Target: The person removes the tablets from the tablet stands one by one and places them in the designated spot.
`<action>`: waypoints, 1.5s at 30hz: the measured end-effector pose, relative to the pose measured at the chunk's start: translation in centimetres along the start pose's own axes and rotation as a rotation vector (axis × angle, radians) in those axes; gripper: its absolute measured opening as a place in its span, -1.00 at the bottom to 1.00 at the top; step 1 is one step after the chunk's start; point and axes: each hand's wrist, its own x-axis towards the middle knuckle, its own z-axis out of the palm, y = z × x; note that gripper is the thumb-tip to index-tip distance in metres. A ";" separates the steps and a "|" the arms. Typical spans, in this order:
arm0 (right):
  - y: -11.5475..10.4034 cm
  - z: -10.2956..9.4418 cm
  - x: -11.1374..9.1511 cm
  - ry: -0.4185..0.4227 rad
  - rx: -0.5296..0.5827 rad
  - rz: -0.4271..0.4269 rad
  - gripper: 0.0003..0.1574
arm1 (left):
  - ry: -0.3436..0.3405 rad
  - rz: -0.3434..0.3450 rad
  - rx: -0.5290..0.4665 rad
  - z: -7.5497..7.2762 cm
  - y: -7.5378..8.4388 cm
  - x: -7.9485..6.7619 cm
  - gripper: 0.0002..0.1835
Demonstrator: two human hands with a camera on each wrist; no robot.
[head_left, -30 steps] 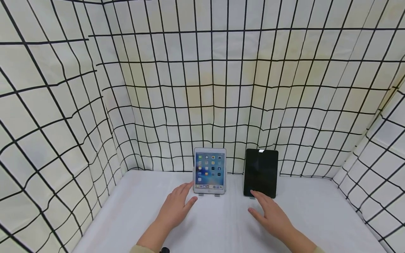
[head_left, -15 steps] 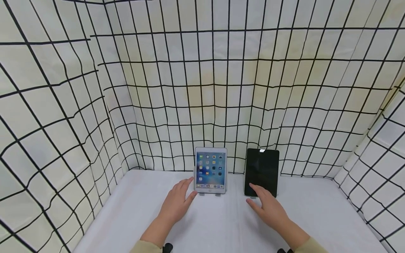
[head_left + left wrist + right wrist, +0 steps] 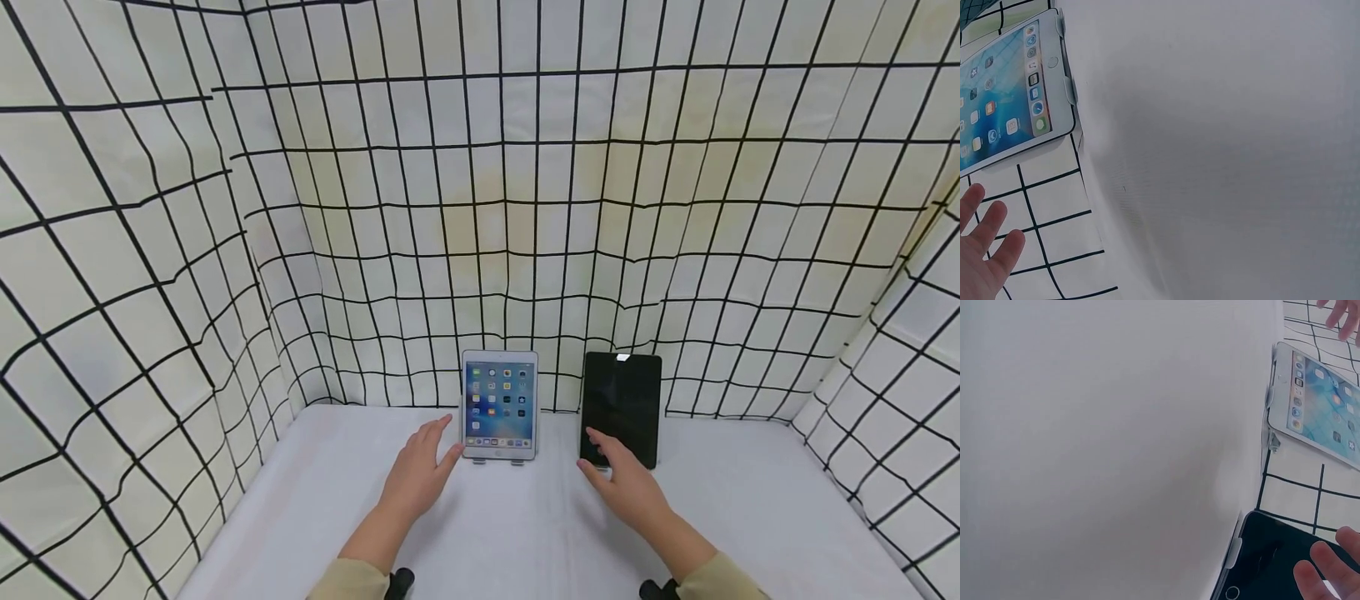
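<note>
A white tablet stands propped upright on a small stand, its lit screen showing rows of app icons. To its right a black tablet with a dark screen is propped the same way. My left hand hovers at the white tablet's lower left, fingers spread and holding nothing; in the left wrist view its fingers are apart from the tablet. In front of the black tablet's lower left is my right hand, fingers extended and holding nothing. Whether its fingertips touch the screen I cannot tell.
A white cloth-covered table lies under both tablets. White curtain walls with a black grid close in the back and both sides. Dark wrist straps show at the tan sleeves.
Both hands have shifted slightly. The right hand has moved up and left in front of the black tablet; the left hand has risen a little. Both tablets stay where they were.
</note>
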 end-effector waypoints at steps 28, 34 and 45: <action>-2.4 1.8 3.2 0.014 0.094 0.048 -0.31 | 0.038 -0.082 -0.136 0.7 0.0 2.6 -0.39; -3.2 2.4 4.1 0.017 0.103 0.077 -0.31 | 0.032 -0.083 -0.163 0.7 0.1 3.4 -0.38; -4.5 2.3 5.5 0.056 0.132 0.085 -0.36 | 0.041 -0.123 -0.198 0.8 0.2 4.3 -0.36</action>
